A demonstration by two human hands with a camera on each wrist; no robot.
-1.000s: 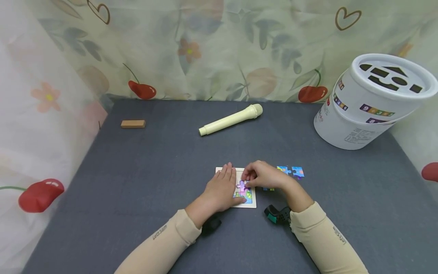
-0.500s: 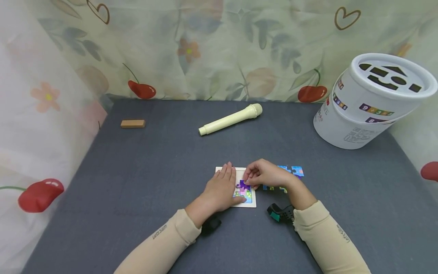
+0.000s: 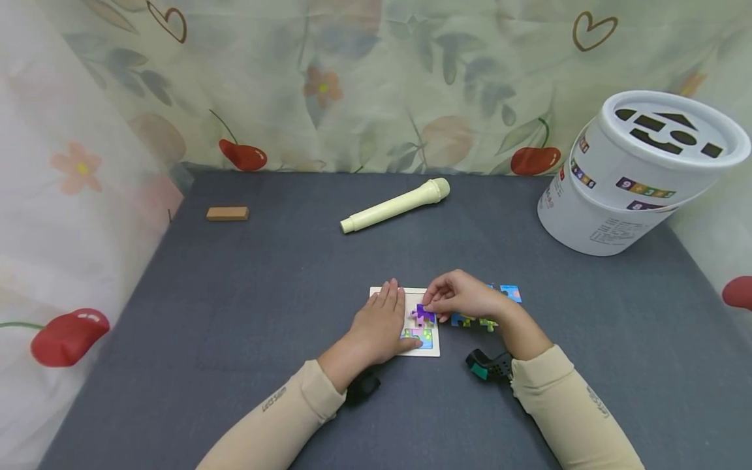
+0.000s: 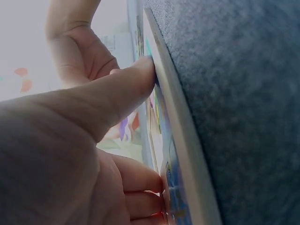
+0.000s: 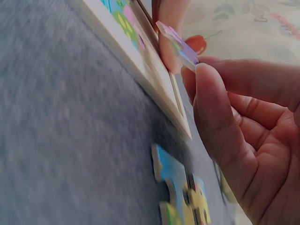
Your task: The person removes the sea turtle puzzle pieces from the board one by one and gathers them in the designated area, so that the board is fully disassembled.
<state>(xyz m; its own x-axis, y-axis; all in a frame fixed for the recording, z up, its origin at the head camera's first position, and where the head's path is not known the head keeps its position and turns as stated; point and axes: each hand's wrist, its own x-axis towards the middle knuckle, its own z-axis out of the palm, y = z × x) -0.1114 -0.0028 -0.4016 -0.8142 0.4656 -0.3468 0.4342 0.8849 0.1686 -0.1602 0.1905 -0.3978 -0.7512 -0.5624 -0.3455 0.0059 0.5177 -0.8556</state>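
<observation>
My right hand pinches a purple and pink jigsaw piece between thumb and index finger. In the right wrist view that piece is held tilted, above the wooden puzzle tray. My left hand lies flat over the left part of the tray, fingers straight and thumb out across its lower edge. Fitted pieces in green, pink and blue show along the bottom of the tray; those under the left palm are hidden. Bare wood shows at the upper right of the tray.
Several loose jigsaw pieces lie right of the tray, partly covered by my right hand. Farther back are a cream toy microphone and a small wooden block. A white bucket with shape holes in its lid stands back right.
My right hand has shifted right and slightly away, and the purple piece has moved with it, leaving a gap above the fitted bottom pieces. The left hand has stayed put.
</observation>
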